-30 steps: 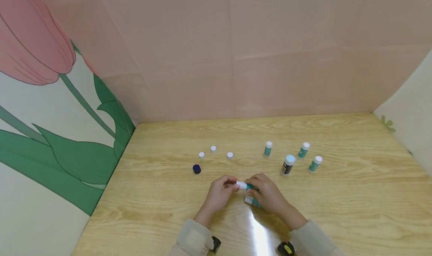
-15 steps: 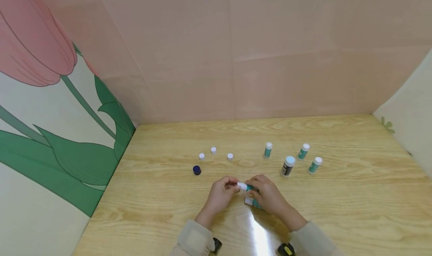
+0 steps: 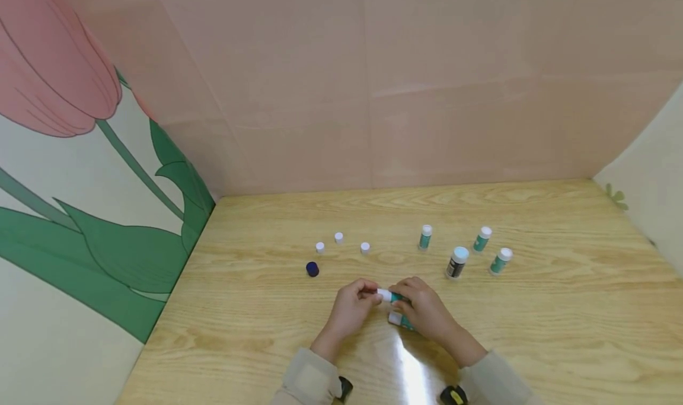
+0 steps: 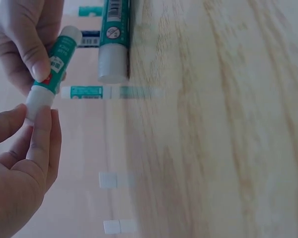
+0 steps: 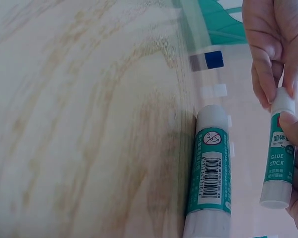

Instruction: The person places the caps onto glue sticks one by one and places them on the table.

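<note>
Between fingers, a capped glue stick.

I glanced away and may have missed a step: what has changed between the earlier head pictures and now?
Nothing visibly changed beyond a slight drift of the whole view. The left hand still pinches one white end of the glue stick; the right hand still holds its green body. The second glue stick and blue cap stayed where they lay.
</note>
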Demonstrator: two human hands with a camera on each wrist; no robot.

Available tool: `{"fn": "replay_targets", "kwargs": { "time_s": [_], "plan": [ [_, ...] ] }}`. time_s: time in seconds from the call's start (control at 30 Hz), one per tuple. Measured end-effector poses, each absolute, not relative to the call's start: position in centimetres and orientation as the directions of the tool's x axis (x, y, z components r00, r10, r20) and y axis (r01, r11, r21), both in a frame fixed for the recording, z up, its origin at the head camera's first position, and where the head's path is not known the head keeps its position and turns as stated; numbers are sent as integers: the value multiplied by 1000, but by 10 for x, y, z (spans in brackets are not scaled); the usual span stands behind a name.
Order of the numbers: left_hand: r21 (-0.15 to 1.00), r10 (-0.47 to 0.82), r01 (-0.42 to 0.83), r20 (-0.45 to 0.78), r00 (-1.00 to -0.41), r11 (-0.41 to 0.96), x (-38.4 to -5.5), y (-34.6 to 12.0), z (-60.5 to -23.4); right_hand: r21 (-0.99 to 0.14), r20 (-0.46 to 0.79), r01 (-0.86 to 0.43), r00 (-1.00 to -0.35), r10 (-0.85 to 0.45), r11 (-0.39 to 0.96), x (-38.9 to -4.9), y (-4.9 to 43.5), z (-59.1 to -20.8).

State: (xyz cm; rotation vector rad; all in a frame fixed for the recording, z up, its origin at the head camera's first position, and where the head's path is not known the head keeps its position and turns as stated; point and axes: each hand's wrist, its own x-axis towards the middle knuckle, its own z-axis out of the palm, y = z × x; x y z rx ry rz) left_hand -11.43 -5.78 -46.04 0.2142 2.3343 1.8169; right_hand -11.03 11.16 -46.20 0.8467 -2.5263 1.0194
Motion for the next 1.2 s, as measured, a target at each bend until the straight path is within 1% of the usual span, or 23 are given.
{"fn": "replay_targets", "kwargs": {
  "time_s": [0.53,1.03,1.2],
  "plan": [
    [963,216,0,-60,-975,269,-113,-55,-462,-567,418,-565,-824,-382,600,-108,111,-464],
    [956,206,11,-52,-977,295,-113,-50,-461,-552,420,-559,-827,-373,619,-110,112,-463],
    [952,182,0,-58,-982,307,-113,-48,-462,-546,420,-553,-831,-366,629,-110,111,-464]
  ]
}}
